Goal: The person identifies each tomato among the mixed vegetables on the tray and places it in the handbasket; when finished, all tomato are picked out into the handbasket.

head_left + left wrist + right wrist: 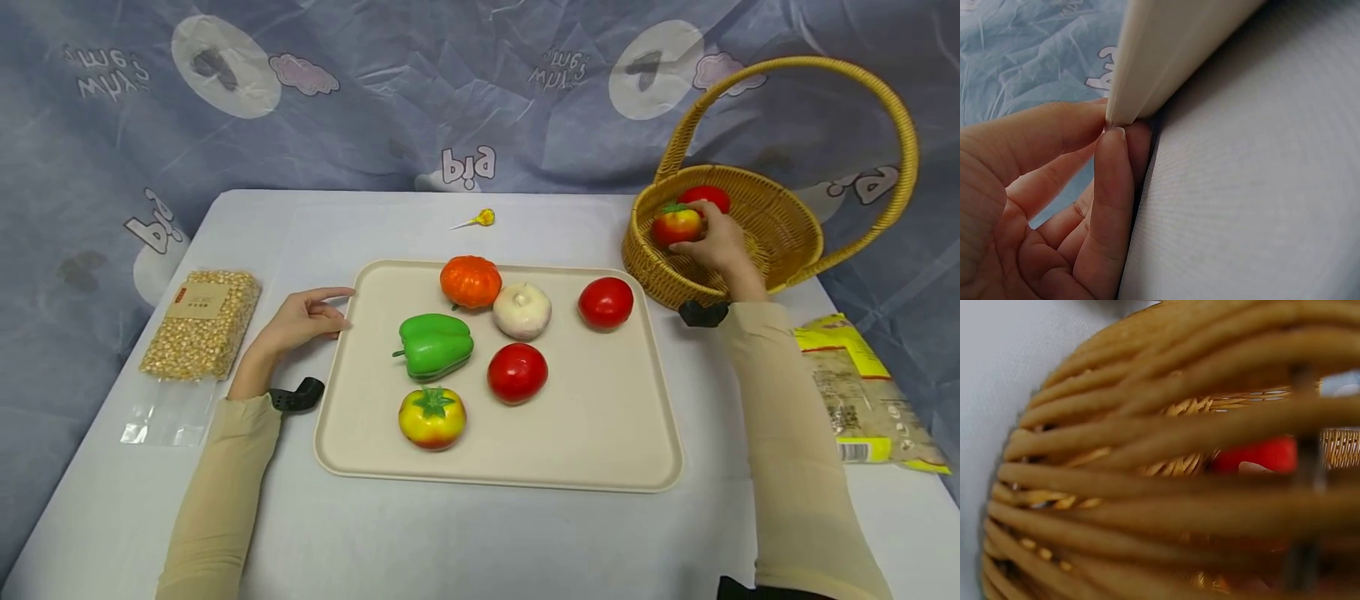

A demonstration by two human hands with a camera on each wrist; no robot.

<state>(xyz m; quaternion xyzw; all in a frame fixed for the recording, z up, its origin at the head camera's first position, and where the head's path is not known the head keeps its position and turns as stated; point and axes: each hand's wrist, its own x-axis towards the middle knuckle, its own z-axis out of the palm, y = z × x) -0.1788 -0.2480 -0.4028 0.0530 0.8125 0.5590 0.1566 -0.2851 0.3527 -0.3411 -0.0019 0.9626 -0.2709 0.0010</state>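
My left hand (296,321) pinches the left rim of the beige tray (600,425); in the left wrist view, the thumb and fingers of that hand (1066,200) meet at the tray's edge (1179,50). Inside the wicker basket (783,225), my right hand (720,246) holds a red-yellow tomato (671,227) with curled fingers, beside a red one (705,197). The basket wall (1147,437) covers most of the right wrist view; a red patch (1266,454) and a fingertip show through its gaps.
On the tray are an orange pumpkin (470,282), white bulb (522,311), green pepper (433,346), yellow-red tomato (432,418) and red tomatoes (517,373). A lollipop (483,217) lies behind it, a corn bag (202,325) at left, a yellow-edged bag (862,392) at right.
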